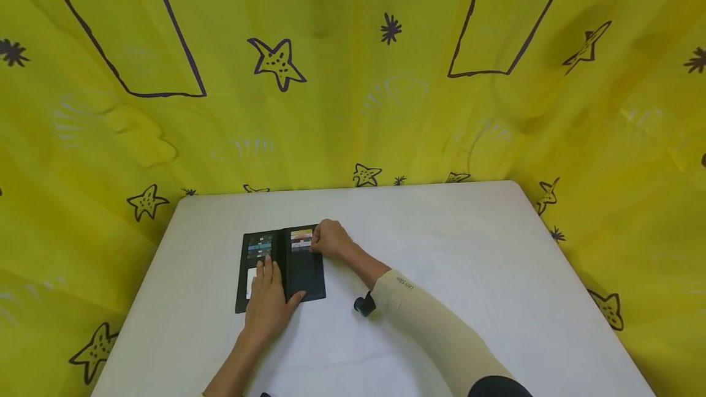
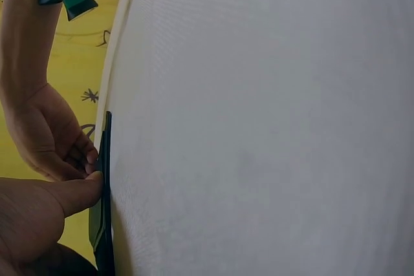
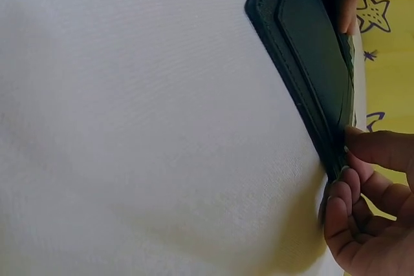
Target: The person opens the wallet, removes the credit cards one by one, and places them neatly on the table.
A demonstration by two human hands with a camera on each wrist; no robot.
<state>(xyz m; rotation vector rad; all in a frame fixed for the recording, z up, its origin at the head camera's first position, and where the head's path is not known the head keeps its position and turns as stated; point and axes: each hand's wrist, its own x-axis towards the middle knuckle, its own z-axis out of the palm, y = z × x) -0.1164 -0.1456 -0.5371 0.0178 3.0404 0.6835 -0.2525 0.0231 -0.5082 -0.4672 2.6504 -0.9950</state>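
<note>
A dark card wallet point(image 1: 306, 277) lies spread open on the white table, its stitched edge close up in the right wrist view. Several cards point(image 1: 259, 247) sit in stacked slots on its left panel, above a white card point(image 1: 250, 282) in a lower pocket. More cards point(image 1: 301, 239) fill the top slots of the right panel. My left hand point(image 1: 268, 302) rests over the fold and left panel, fingers extended, thumb on the right panel's lower part. At the right panel's outer edge, my right hand point(image 1: 333, 239) pinches the wallet beside the cards, thumb on the inner face, fingers curled at the edge.
The white table point(image 1: 469, 250) extends widely to the right of the wallet. A yellow curtain point(image 1: 331, 127) with starfish drawings hangs behind and along both sides. A small black device point(image 1: 364, 305) is attached at my right sleeve cuff.
</note>
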